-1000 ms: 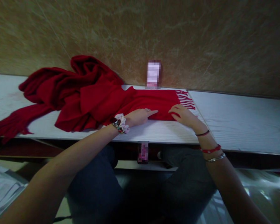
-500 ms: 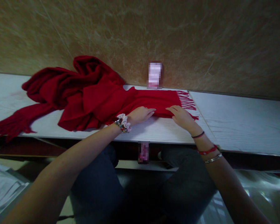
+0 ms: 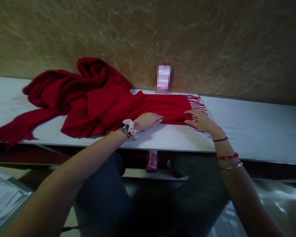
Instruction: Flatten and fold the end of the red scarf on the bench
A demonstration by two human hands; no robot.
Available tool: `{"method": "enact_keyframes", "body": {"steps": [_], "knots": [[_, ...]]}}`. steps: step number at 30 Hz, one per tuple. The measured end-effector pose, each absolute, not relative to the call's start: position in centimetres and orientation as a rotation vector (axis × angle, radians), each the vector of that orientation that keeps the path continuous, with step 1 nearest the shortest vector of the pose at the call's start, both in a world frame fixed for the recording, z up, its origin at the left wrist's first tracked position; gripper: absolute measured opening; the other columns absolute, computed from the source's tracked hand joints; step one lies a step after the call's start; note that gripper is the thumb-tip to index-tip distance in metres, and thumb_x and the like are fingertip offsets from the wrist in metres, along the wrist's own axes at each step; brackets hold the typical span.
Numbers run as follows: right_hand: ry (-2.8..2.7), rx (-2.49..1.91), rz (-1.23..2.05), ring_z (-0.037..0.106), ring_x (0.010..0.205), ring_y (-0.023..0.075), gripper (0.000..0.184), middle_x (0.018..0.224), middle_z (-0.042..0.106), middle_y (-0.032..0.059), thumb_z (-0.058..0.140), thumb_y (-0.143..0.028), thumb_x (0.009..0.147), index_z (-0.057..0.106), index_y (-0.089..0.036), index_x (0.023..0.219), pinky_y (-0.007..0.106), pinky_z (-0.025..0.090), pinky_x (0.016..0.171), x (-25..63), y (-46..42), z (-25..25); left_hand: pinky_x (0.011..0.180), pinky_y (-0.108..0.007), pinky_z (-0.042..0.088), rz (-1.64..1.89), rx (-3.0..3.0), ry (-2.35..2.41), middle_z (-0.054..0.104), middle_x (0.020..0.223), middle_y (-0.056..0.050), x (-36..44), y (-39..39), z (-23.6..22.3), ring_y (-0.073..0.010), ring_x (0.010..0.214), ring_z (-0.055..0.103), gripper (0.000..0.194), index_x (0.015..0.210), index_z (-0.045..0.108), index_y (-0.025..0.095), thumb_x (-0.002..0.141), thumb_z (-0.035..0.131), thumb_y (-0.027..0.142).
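On the near edge of the flattened stretch of cloth, the left hand lies palm down with its fingers extended flat, pressing the red scarf rather than gripping it. Just to its right, the right hand rests on the same edge near the fringe, fingers spread and flat, closed on nothing. Between the two hands the scarf lies smooth across the white desk; to the left it rises in a loose, rumpled heap, and its far fringed end trails toward the desk's left side. Behind the scarf, a small blurred object stands against the mottled brown wall.
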State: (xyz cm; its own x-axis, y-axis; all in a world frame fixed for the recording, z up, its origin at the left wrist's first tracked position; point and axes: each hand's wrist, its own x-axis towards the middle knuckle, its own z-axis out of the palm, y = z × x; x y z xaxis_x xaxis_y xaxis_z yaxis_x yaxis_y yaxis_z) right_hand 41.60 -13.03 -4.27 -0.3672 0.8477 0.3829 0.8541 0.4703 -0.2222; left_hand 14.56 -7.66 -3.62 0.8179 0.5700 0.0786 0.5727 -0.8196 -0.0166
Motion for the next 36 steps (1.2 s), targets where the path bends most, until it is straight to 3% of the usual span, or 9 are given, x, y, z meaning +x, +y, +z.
{"method": "enact_keyframes", "body": {"steps": [4,9,13,19,22,25,29,32,36], "knots": [[-2.475,-1.325,0.039,0.052,0.11,0.0273,0.056,0.119,0.055,0.0142,0.062,-0.039,0.075,0.052,-0.014,0.123,0.043,0.044,0.093,40.2,-13.2,-4.9,0.082,-0.027,0.044,-0.088,-2.95,-0.932,0.064,0.113,-0.009,14.6,-7.7,-3.6,-0.0178,0.099,0.06,0.04,0.122,0.053,0.016,0.095,0.028,0.031],[-2.406,-1.358,-0.137,0.056,0.103,0.0244,0.037,0.109,0.061,0.0139,0.045,-0.013,0.08,0.058,-0.011,0.115,0.041,0.046,0.091,38.9,-12.9,-5.2,0.081,-0.028,0.045,-0.068,-2.935,-0.923,0.064,0.111,-0.009,14.6,-7.6,-3.7,-0.0184,0.098,0.061,0.04,0.123,0.052,0.015,0.095,0.027,0.031],[-2.22,-1.38,-0.221,0.06,0.095,0.0224,0.041,0.1,0.066,0.0111,0.037,-0.002,0.075,0.063,-0.014,0.106,0.041,0.048,0.088,39.0,-12.7,-5.0,0.081,-0.029,0.045,-0.08,-2.946,-0.916,0.064,0.112,-0.009,14.6,-7.7,-3.5,-0.019,0.098,0.061,0.041,0.121,0.053,0.015,0.095,0.026,0.032],[-2.062,-1.338,-0.119,0.063,0.089,0.0212,0.025,0.095,0.069,0.0085,0.046,-0.017,0.081,0.066,-0.017,0.096,0.039,0.05,0.082,40.2,-13.0,-4.1,0.09,-0.031,0.042,-0.085,-3.017,-0.946,0.059,0.121,-0.009,14.4,-7.8,-3.4,-0.0196,0.11,0.055,0.044,0.126,0.049,0.017,0.096,0.023,0.036],[-2.05,-1.379,0.049,0.064,0.085,0.0203,0.022,0.092,0.07,0.0063,0.05,-0.027,0.081,0.067,-0.019,0.091,0.037,0.051,0.078,41.4,-13.4,-3.3,0.105,-0.04,0.028,-0.024,-3.092,-0.901,0.04,0.14,-0.008,14.0,-7.9,-3.7,-0.0239,0.131,0.032,0.05,0.136,0.038,0.019,0.094,0.026,0.045],[-2.184,-1.412,0.341,0.064,0.079,0.0193,0.024,0.085,0.071,0.0043,0.053,-0.037,0.079,0.069,-0.02,0.083,0.035,0.051,0.075,42.7,-13.8,-2.7,0.107,-0.05,0.017,0.168,-3.158,-0.912,0.022,0.149,-0.005,13.7,-7.9,-3.7,-0.0304,0.137,0.014,0.059,0.139,0.03,0.027,0.089,0.032,0.057],[-2.38,-1.413,0.763,0.064,0.072,0.0178,0.033,0.078,0.071,0.0022,0.054,-0.049,0.076,0.07,-0.021,0.079,0.033,0.051,0.073,43.7,-14.3,-2.3,0.108,-0.033,0.021,0.103,-3.253,-0.826,0.037,0.143,-0.002,13.8,-7.6,-3.1,-0.0174,0.132,0.029,0.048,0.133,0.041,0.026,0.094,0.022,0.045],[-2.223,-1.467,0.554,0.064,0.081,0.0201,0.04,0.086,0.071,0.005,0.046,-0.051,0.081,0.07,-0.02,0.09,0.037,0.05,0.08,43.3,-14.1,-2.5,0.108,-0.032,0.022,-0.168,-3.16,-0.935,0.042,0.14,-0.004,13.9,-7.1,-3.1,-0.015,0.129,0.034,0.048,0.132,0.043,0.022,0.096,0.015,0.038],[-2.128,-1.473,0.046,0.048,0.119,0.0253,0.046,0.125,0.056,0.0106,0.043,-0.047,0.086,0.055,-0.02,0.122,0.047,0.037,0.1,41.5,-13.1,-4.3,0.106,-0.053,0.017,-0.028,-2.974,-1.284,0.021,0.15,-0.007,14.2,-6.9,-4.1,-0.0307,0.137,0.015,0.052,0.139,0.032,0.026,0.092,0.027,0.049]]}}
